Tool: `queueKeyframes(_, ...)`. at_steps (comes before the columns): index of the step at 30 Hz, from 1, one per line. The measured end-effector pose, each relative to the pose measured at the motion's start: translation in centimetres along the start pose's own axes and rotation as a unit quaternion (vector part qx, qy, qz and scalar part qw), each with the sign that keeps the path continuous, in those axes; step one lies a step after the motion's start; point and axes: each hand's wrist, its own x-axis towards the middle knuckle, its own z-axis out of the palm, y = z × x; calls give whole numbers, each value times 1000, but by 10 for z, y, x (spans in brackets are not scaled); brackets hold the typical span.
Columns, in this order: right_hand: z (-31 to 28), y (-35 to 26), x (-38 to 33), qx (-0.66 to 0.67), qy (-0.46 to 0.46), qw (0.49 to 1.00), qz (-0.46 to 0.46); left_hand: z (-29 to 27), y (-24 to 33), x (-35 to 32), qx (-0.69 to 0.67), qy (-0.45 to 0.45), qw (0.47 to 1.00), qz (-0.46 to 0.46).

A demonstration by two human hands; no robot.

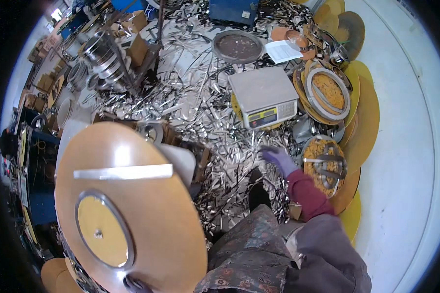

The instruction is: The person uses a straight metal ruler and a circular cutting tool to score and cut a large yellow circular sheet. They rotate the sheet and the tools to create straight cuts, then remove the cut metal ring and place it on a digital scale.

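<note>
At the lower left, a large round tan disc (166, 234) fills much of the view. On it lie a straight silvery metal strip (124, 172) and a smaller yellow round plate (97, 229) with a metal rim and a central knob. My left hand (136, 284), in a dark glove, touches the disc's near part; the lower edge of the view cuts it off, hiding most fingers. My right hand (276, 158), in a purple glove, reaches forward with its fingers stretched out over loose metal strips (230, 171). Nothing shows in it.
A platform scale (261, 88) stands ahead of my right hand. Round yellow discs (369, 122) lean along the white wall at right. Near them are a metal ring (344, 97) and a round holder (322, 146) with orange bits. Metal offcuts cover the floor; a blue bin (232, 10) stands beyond.
</note>
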Motion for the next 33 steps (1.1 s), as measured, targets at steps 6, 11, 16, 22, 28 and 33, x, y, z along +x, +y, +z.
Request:
queueKeyframes(6, -273, -29, 163, -734, 254, 630, 12, -46, 99, -37, 294, -94, 943, -121)
queueKeyframes(11, -413, 36, 196, -747, 282, 601, -36, -62, 152, 14, 285, -62, 951, -99)
queueKeyframes(16, -411, 12, 194, -766, 144, 615, 120, -95, 229, 64, 352, -64, 925, -128)
queueKeyframes(22, -357, -129, 155, -829, 49, 553, 72, -104, 230, 102, 295, 85, 948, -89)
queueKeyframes(28, -156, -259, 79, -667, -69, 684, -287, -72, 242, 191, -191, 151, 959, -146)
queueKeyframes(33, 107, -321, -28, -609, -359, 570, -419, -105, 209, 243, -563, 57, 817, -112)
